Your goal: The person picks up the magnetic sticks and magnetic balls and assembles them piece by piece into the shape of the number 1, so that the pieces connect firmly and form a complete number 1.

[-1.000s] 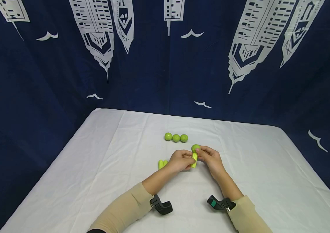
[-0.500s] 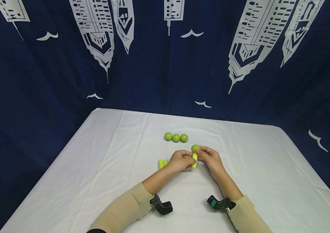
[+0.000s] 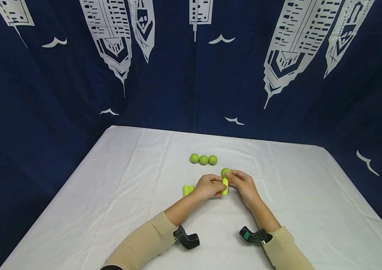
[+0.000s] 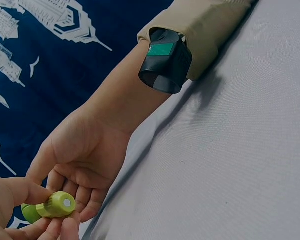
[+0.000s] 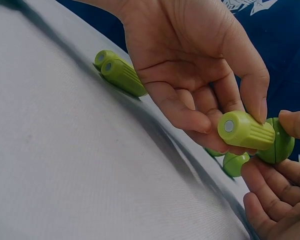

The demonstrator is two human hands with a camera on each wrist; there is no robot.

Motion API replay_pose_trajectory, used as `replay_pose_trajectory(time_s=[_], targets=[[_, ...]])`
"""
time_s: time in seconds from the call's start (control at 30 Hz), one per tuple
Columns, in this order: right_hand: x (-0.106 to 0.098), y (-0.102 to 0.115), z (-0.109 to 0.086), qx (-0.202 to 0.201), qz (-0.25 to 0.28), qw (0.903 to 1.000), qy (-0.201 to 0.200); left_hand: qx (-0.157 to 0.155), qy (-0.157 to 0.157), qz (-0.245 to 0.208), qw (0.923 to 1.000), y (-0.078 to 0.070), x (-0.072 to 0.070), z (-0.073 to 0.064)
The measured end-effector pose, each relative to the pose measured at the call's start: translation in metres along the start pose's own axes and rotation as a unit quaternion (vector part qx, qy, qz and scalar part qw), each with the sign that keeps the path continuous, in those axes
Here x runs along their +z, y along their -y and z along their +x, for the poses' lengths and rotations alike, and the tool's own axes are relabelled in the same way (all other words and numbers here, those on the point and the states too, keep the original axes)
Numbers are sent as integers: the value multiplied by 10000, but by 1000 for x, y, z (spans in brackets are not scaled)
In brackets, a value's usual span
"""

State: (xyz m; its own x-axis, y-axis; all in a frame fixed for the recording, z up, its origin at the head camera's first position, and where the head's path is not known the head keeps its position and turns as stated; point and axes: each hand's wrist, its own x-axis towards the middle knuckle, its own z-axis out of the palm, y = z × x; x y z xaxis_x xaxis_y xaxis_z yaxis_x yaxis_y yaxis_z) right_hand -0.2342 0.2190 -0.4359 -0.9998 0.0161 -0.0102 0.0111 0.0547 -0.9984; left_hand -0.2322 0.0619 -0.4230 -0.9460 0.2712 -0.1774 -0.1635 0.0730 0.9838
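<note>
Head view, right of centre: left hand (image 3: 208,186) pinches ribbed yellow-green rod (image 3: 225,182), right hand (image 3: 245,187) pinches green ball (image 3: 225,172) against its end; best held coaxial, pressed lightly.

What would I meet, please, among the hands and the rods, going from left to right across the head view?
Two loose yellow-green rods → left hand → held yellow-green rod → right hand.
</note>
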Motion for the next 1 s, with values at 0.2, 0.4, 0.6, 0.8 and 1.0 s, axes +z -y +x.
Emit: replay_pose_trajectory(time_s=[0.2,0.4,0.6,0.8,1.0], targets=[[-1,-1,0,58,-4,10000,16,64,6,-48,10000,1,1,1],[-2,0,1,192,25,9998,82,28,-18,-152,9999,3,0,4],[-4,1,-1,346,86,9990,286,0,-39,-129,9999,2,0,8],[-4,3,-2,474,66,9983,322,184,-124,-77,9997,-2,1,10],[-4,4,-2,505,90,9981,347,322,-223,44,9992,-4,2,13]])
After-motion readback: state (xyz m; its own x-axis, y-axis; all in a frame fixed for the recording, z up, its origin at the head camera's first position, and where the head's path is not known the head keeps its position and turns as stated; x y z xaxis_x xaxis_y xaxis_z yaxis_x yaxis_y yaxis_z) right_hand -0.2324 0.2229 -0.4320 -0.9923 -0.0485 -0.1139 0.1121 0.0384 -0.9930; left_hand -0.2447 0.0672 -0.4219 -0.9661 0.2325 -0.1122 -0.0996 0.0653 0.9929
